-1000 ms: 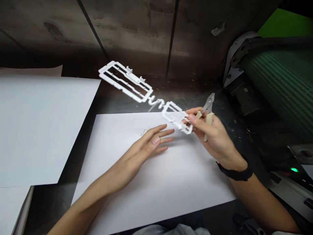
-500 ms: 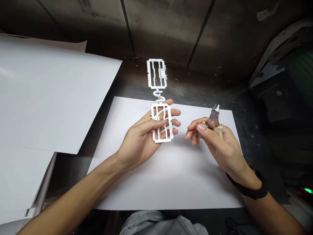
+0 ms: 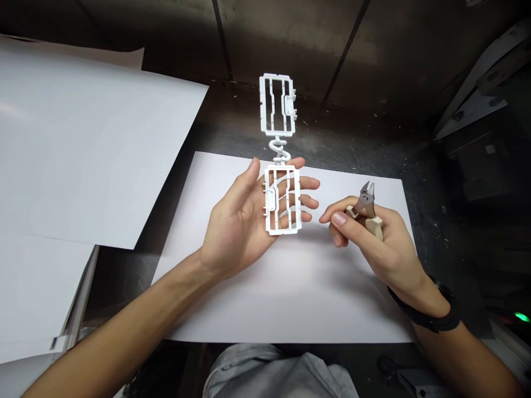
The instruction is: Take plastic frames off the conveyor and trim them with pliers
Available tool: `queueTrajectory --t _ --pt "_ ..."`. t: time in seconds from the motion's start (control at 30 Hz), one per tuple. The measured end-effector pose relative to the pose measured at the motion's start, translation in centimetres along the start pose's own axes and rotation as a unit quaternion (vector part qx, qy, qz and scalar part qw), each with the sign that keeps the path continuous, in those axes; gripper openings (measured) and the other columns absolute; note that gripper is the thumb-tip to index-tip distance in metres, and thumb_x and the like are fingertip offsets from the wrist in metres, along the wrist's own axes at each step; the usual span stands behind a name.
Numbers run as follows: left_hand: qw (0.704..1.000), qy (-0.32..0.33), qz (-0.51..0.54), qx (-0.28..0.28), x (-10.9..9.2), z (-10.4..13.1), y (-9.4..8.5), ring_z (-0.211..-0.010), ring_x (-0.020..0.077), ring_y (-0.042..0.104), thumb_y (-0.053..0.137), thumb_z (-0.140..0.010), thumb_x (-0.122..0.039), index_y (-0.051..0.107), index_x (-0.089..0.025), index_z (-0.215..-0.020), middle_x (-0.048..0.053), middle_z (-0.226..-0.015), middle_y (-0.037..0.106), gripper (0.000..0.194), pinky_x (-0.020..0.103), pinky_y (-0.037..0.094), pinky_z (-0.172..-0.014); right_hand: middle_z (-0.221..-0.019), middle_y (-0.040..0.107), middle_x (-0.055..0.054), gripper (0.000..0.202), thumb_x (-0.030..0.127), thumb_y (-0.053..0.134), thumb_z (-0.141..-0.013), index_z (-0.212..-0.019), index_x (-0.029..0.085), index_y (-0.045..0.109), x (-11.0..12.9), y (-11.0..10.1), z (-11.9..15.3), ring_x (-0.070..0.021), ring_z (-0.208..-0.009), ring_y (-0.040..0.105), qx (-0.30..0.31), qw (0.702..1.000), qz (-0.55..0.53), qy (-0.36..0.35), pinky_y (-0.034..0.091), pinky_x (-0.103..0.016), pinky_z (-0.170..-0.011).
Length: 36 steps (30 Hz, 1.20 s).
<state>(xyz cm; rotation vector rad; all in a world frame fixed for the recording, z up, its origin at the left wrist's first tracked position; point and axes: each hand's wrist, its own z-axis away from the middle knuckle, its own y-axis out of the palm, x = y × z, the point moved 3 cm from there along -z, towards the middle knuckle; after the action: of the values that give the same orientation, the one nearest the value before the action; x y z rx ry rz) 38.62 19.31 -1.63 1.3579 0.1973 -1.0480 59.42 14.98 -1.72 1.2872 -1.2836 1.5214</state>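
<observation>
A white moulded plastic part lies across the fingers of my left hand (image 3: 234, 226), palm up. It is two rectangular frames, a near frame (image 3: 282, 200) and a far frame (image 3: 277, 105), joined by an S-shaped runner (image 3: 279, 151). My left fingers are spread beneath the near frame and my thumb is raised off it, so the hand carries the part without pinching it. My right hand (image 3: 369, 240) is wrapped around side cutters (image 3: 367, 196) with cream handles, their jaws pointing up and slightly parted. The cutters are apart from the part.
Under my hands a large white sheet (image 3: 290, 309) covers part of the dark table (image 3: 232, 121). More big white sheets (image 3: 83, 149) are stacked on the left. Small white scraps are scattered near the back. Dark equipment with a green light (image 3: 521, 317) stands at the right.
My left thumb has lifted off the near frame, which now rests on the spread fingers. The part appears slightly higher and further right. My right hand still holds the cutters.
</observation>
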Motion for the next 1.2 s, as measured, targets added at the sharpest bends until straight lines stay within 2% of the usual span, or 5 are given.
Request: queueTrajectory --t 0.27,0.53,0.73,0.93,1.2 --pt "0.999 0.020 -0.042 -0.010 0.1 -0.2 -0.3 -0.101 0.0257 0.078 0.058 -0.113 -0.058 0.075 -0.018 -0.138 0.014 -0.137 0.075 0.051 0.035 0.066 -0.087 -0.079 0.060 0.003 0.023 0.029 0.078 -0.113 -0.093 0.022 0.071 0.8 0.2 -0.1 -0.0144 -0.068 0.053 -0.004 0.999 0.040 -0.007 0.041 -0.027 -0.063" --pt "0.947 0.086 -0.298 0.083 0.6 0.0 -0.9 -0.081 0.0174 0.078 0.074 -0.111 -0.041 0.067 -0.017 -0.123 0.007 -0.109 0.081 0.028 0.028 0.065 -0.080 -0.102 0.070 0.000 0.010 0.023 0.070 -0.114 -0.105 0.021 0.075 1.7 -2.3 -0.6 -0.0195 -0.092 0.063 0.042 0.982 0.181 -0.026 0.045 -0.029 -0.084" --pt "0.954 0.059 -0.287 0.071 0.7 -0.1 -0.8 -0.089 0.0198 0.083 0.075 -0.111 -0.034 0.040 -0.024 -0.155 0.011 -0.130 0.080 0.057 0.030 0.068 -0.079 -0.092 0.065 0.004 0.014 0.035 0.071 -0.115 -0.108 0.023 0.074 1.0 -2.7 -0.6 -0.0170 -0.082 0.056 0.063 0.973 0.215 0.047 0.040 -0.031 -0.075" --pt "0.926 0.106 -0.353 0.083 0.5 -0.1 -0.6 -0.085 0.0147 0.080 0.080 -0.107 -0.031 0.062 -0.019 -0.149 0.012 -0.150 0.071 0.047 0.026 0.068 -0.082 -0.082 0.057 0.004 0.024 0.031 0.067 -0.110 -0.088 0.020 0.066 0.7 -2.6 -0.4 -0.0157 -0.076 0.048 0.082 0.964 0.236 0.088 0.036 -0.033 -0.070" --pt "0.929 0.077 -0.339 0.127 0.9 0.2 -0.5 -0.080 0.0152 0.081 0.071 -0.112 -0.030 0.062 -0.025 -0.154 0.008 -0.155 0.068 0.044 0.026 0.069 -0.076 -0.077 0.053 0.005 0.029 0.039 0.063 -0.106 -0.084 0.019 0.064 0.4 -2.2 -0.3 -0.0151 -0.073 0.044 0.074 0.955 0.263 0.114 0.034 -0.034 -0.068"
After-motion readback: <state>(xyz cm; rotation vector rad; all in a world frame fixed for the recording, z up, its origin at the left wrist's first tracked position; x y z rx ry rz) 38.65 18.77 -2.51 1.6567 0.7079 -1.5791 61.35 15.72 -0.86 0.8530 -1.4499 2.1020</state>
